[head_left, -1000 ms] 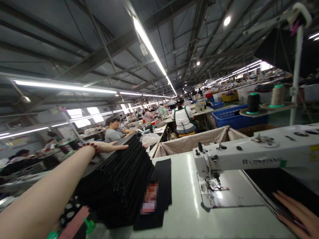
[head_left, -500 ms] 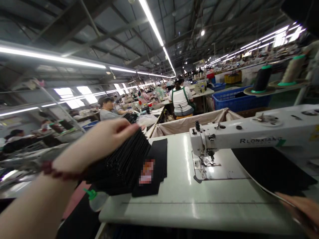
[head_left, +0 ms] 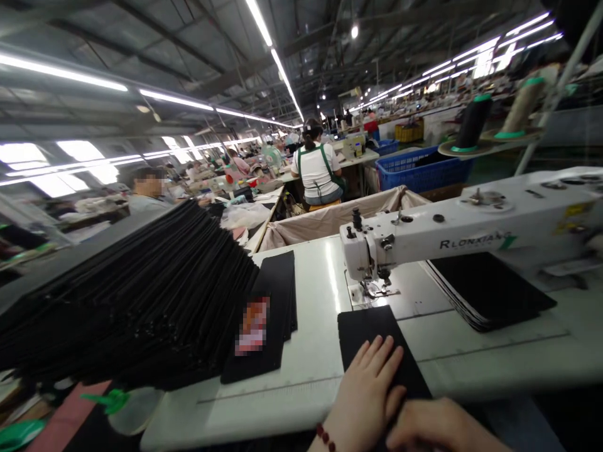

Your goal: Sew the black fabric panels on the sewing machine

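A black fabric panel [head_left: 377,326] lies on the pale sewing table before the needle area of the white sewing machine [head_left: 424,232]. My left hand [head_left: 367,389], with a red bead bracelet, rests flat on this panel with its fingers spread. Close beside it, at the panel's near end, my right hand [head_left: 438,424] has its fingers curled; what they hold, if anything, is hidden. A stack of black panels [head_left: 490,285] lies under the machine arm. Left of the machine are more black panels [head_left: 277,282], one bearing a blurred coloured patch.
A large pile of black pieces [head_left: 141,295] covers the left side. A bottle with a green nozzle [head_left: 134,408] stands at the table's left edge. Behind are a blue basket [head_left: 419,169], thread cones [head_left: 473,122] and a seated person [head_left: 315,166].
My left hand has come from over the left pile onto a black panel before the needle. My right hand has moved left from the stack under the machine arm. The view has shifted.
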Motion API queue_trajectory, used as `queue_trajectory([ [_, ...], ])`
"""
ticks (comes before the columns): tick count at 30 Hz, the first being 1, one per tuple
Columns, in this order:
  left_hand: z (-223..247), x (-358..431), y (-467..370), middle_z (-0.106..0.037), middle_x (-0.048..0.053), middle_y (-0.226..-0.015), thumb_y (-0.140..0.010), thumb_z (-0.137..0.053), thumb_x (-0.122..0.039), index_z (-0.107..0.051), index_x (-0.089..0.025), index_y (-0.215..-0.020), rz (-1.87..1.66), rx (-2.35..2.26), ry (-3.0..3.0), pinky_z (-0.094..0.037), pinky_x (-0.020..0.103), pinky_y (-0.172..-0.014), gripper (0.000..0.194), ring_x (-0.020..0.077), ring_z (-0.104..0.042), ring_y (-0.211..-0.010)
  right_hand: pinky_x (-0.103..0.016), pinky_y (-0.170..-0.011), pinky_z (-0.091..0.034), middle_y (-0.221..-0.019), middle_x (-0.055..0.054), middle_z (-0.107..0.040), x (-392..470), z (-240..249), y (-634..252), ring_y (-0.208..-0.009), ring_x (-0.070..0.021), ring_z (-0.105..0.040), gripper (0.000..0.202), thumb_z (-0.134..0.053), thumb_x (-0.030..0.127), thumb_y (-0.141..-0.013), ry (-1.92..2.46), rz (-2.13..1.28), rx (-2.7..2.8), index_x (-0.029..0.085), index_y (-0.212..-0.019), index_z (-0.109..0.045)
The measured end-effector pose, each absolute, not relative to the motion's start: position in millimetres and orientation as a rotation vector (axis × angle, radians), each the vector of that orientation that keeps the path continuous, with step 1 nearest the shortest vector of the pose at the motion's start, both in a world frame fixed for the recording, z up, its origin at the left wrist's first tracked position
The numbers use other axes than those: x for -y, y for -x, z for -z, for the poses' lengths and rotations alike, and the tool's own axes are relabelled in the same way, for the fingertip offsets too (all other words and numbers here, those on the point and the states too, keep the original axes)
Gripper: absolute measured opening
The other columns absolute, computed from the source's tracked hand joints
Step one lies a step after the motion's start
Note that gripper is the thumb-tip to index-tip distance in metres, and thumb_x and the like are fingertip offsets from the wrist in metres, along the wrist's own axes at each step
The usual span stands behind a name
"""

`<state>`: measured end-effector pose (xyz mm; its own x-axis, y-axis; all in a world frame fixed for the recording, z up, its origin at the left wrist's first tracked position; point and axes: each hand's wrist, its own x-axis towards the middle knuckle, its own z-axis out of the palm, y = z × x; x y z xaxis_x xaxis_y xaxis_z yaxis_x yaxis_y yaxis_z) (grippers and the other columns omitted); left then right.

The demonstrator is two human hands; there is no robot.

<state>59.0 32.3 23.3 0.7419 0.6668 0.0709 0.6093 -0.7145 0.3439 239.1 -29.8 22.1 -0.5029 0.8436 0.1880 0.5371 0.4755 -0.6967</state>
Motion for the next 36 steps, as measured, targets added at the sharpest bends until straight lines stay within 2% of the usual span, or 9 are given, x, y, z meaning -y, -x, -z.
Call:
queue_trajectory([
  [2, -19, -33, -41, -0.023, -0.003, -0.153, -0.093, -0.047, -0.032, -0.019, -0.031, -0.146, -0.230, -1.042, -2.676, -0.026, 0.044, -0.115, 0.059, 0.0196, -0.022, -0.140, -0.027, -0.078, -0.049, -0.104, 0.000, -0.068, 4, -33, -247, -0.092, -0.0162, -0.064, 0.028, -0.040, 0.034, -0.093, 1.210, -0.801, 2.159, 0.031, -0.113, -0.059],
  [4, -21, -36, -24, -0.024, -0.004, -0.153, -0.094, -0.045, -0.028, -0.019, -0.033, -0.146, -0.208, -1.116, -2.688, -0.028, 0.045, -0.114, 0.058, 0.0188, -0.024, -0.140, -0.030, -0.089, -0.046, -0.124, -0.002, -0.060, -27, -38, -251, -0.107, -0.0183, -0.059, 0.033, -0.043, 0.024, -0.090, 1.329, -0.693, 2.131, 0.027, -0.121, -0.053],
  [7, -27, -43, -10, -0.027, -0.005, -0.151, -0.094, -0.044, -0.027, -0.024, -0.036, -0.144, -0.192, -1.190, -2.677, -0.031, 0.045, -0.113, 0.054, 0.0189, -0.026, -0.139, -0.035, -0.092, -0.045, -0.144, 0.000, -0.043, -68, -36, -250, -0.113, -0.0218, -0.057, 0.046, -0.044, 0.015, -0.084, 1.479, -0.535, 2.211, 0.029, -0.128, -0.047],
  [12, -35, -61, -15, -0.019, -0.003, -0.154, -0.088, -0.051, -0.026, -0.043, -0.028, -0.132, -0.216, -1.203, -2.639, -0.028, 0.047, -0.114, 0.045, 0.0232, -0.015, -0.142, -0.038, -0.085, -0.048, -0.140, 0.002, -0.048, -90, -26, -246, -0.108, -0.0242, -0.059, 0.050, -0.044, 0.015, -0.083, 1.666, -0.398, 2.260, 0.030, -0.131, -0.043],
  [15, -37, -79, -22, -0.017, 0.001, -0.155, -0.086, -0.054, -0.030, -0.038, -0.023, -0.136, -0.212, -1.150, -2.638, -0.023, 0.046, -0.116, 0.053, 0.0223, -0.016, -0.142, -0.039, -0.084, -0.049, -0.141, 0.000, -0.046, -88, -22, -247, -0.106, -0.0243, -0.060, 0.048, -0.043, 0.019, -0.085, 1.712, -0.340, 2.260, 0.028, -0.131, -0.043],
  [19, -38, -105, -30, -0.022, 0.001, -0.154, -0.085, -0.057, -0.038, -0.029, -0.026, -0.142, -0.205, -1.070, -2.640, -0.024, 0.045, -0.116, 0.065, 0.0215, -0.019, -0.141, -0.037, -0.079, -0.050, -0.141, 0.000, -0.046, -87, -19, -247, -0.101, -0.0225, -0.062, 0.053, -0.043, 0.020, -0.086, 1.713, -0.286, 2.281, 0.031, -0.138, -0.035],
  [22, -36, -116, -35, -0.024, 0.001, -0.153, -0.084, -0.058, -0.039, -0.030, -0.026, -0.143, -0.228, -1.036, -2.639, -0.025, 0.044, -0.115, 0.066, 0.0221, -0.019, -0.141, -0.035, -0.077, -0.051, -0.140, 0.000, -0.046, -90, -18, -246, -0.098, -0.0215, -0.063, 0.055, -0.043, 0.021, -0.086, 1.705, -0.265, 2.304, 0.032, -0.139, -0.034],
  [28, -29, -115, -39, -0.015, 0.004, -0.155, -0.084, -0.057, -0.039, -0.028, -0.026, -0.144, -0.302, -1.109, -2.669, -0.023, 0.051, -0.114, 0.068, 0.0270, -0.015, -0.142, -0.035, -0.081, -0.050, -0.140, -0.002, -0.046, -93, -16, -245, -0.102, -0.0216, -0.061, 0.058, -0.044, 0.017, -0.084, 1.708, -0.282, 2.303, 0.030, -0.140, -0.035],
  [36, -30, -114, -39, -0.018, 0.003, -0.155, -0.084, -0.057, -0.040, -0.021, -0.026, -0.146, -0.272, -1.130, -2.682, -0.024, 0.049, -0.115, 0.074, 0.0253, -0.017, -0.141, -0.036, -0.082, -0.050, -0.141, -0.001, -0.045, -92, -16, -247, -0.104, -0.0228, -0.060, 0.058, -0.044, 0.018, -0.084, 1.700, -0.297, 2.305, 0.029, -0.140, -0.035],
])
